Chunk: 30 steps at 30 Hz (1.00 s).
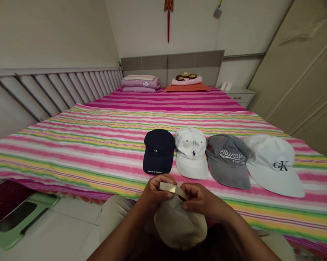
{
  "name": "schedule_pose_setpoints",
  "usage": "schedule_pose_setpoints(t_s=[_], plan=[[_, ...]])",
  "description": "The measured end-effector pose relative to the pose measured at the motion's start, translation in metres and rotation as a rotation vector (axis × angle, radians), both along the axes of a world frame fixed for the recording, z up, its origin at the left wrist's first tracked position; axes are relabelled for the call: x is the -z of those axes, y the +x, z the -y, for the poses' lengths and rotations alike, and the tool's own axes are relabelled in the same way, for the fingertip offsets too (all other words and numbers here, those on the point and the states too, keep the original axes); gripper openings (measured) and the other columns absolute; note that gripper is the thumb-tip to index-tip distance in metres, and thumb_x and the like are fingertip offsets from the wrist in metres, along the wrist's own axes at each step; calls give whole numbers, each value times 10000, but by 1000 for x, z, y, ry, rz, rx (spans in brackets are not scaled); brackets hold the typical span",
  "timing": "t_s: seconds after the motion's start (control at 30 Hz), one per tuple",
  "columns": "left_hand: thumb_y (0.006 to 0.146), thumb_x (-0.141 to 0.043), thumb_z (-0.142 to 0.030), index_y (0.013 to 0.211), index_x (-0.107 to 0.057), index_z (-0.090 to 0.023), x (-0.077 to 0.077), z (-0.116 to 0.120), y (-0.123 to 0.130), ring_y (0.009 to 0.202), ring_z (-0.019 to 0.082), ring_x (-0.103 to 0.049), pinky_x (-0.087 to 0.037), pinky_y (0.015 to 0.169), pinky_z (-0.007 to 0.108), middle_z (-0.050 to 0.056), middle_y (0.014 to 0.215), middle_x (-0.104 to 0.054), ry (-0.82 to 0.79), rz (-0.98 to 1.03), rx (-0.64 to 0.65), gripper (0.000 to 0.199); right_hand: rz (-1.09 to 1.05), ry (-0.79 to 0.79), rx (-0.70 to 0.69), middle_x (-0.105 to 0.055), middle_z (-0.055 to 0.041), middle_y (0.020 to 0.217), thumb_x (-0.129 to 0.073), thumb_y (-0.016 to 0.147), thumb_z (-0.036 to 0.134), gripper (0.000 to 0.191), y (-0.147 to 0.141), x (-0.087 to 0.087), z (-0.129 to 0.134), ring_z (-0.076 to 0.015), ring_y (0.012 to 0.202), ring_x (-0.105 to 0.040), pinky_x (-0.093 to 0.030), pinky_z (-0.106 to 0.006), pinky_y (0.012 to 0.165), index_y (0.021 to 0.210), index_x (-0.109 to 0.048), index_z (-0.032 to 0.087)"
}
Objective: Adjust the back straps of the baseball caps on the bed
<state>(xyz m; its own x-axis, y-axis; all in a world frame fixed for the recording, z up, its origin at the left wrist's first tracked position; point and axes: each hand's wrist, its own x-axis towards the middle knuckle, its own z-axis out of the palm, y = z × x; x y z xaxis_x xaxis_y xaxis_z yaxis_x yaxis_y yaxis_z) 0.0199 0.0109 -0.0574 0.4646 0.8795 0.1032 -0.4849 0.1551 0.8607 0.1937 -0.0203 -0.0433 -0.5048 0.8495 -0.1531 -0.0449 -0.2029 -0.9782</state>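
A beige cap (181,224) hangs between my two hands, above my lap at the bed's near edge. My left hand (158,192) pinches the cap's back strap (166,186) beside a shiny metal buckle (174,189). On the other side of the buckle, my right hand (198,199) grips the strap where it meets the cap. Just beyond my hands, a row of caps lies on the bed: a navy cap (158,152), a white cap (191,152), a grey cap (228,161) and a larger pale cap (274,165). Their brims point toward me.
The bed (84,145) has a striped sheet. Folded purple bedding (140,84) and a pink and orange pile (186,85) rest by the headboard (152,63). A railing (57,87) runs along the left. A green stool (30,214) stands on the floor at lower left.
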Motion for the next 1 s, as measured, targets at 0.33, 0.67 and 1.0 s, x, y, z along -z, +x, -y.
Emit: schedule_pose_setpoints(t_s=[0.33,0.67,1.0], plan=[[547,-754,-219,815,-612,-174,-30,-6,10,542,102,-559,-411,524,211,-8,655,-626,-170,-65,74,307,-207,-212,79,-574,8,632,-738,596,288,267,4,-41,10,-91,533,-517,-388,-207,504,734,-574,130],[611,-726,-229,943,-597,-175,-94,-9,24,648,86,-562,-410,585,184,1,772,-619,59,-172,292,360,-253,-120,406,-511,31,609,-694,656,362,244,0,-88,48,-87,503,-453,-362,-208,489,748,-551,188],[520,-771,-227,794,-627,-157,-65,-5,0,504,80,-531,-383,468,174,-12,631,-617,-42,-34,273,317,-188,-92,274,-495,6,581,-669,645,480,359,15,-37,55,-83,497,-390,-283,-214,468,686,-567,138]])
